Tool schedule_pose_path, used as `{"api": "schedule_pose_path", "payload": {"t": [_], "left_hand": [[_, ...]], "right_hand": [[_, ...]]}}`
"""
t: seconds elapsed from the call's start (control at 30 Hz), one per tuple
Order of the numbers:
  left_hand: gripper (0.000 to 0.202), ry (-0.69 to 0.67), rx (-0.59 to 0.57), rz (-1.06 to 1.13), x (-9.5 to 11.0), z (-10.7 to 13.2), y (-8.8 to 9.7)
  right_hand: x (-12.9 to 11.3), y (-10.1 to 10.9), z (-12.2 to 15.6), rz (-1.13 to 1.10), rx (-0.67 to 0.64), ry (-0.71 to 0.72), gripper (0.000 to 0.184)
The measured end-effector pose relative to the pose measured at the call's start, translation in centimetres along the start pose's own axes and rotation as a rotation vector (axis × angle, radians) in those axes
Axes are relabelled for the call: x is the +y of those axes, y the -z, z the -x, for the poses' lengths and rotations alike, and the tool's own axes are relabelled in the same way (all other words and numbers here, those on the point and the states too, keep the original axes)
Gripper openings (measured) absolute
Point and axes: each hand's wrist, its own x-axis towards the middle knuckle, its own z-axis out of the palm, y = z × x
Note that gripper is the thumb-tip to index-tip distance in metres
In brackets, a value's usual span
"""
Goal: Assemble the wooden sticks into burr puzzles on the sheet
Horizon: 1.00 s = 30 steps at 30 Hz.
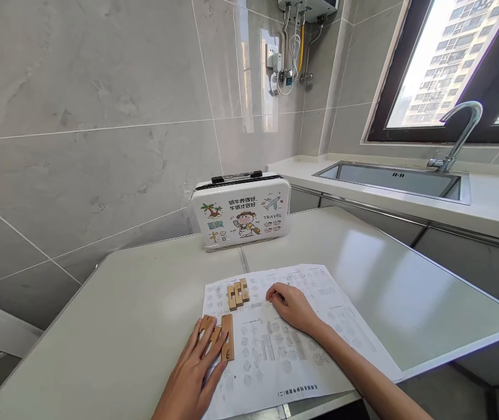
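A printed instruction sheet lies on the white table. My left hand rests flat on the sheet's left edge, fingers stretched over some wooden puzzle blocks. A small joined cluster of wooden blocks stands near the sheet's top left. My right hand lies on the sheet just right of that cluster, fingers curled down with their tips on the paper, holding nothing I can see.
A white cartoon-printed case with a black handle stands upright at the table's back, by the tiled wall. A steel sink with a tap is at the right under a window. The table's right edge drops off.
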Motion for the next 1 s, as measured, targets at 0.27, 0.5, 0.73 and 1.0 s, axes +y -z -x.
{"api": "schedule_pose_path", "payload": {"t": [0.27, 0.5, 0.73, 1.0], "left_hand": [[0.068, -0.135, -0.042, 0.06, 3.4, -0.1, 0.0], [0.07, -0.238, -0.076, 0.224, 7.4, -3.2, -0.3], [0.064, -0.204, -0.056, 0.268, 10.2, -6.5, -2.8], [0.073, -0.141, -0.107, 0.442, 10.7, -8.2, -2.5]], "right_hand": [[0.0, 0.0, -0.1, 0.004, 0.0, -0.01, 0.023], [0.0, 0.6, -0.2, -0.01, -0.029, -0.008, 0.023], [-0.7, 2.7, 1.6, -0.073, -0.035, -0.034, 0.02], [-0.1, 2.7, 7.3, -0.044, 0.085, -0.099, 0.02]]}}
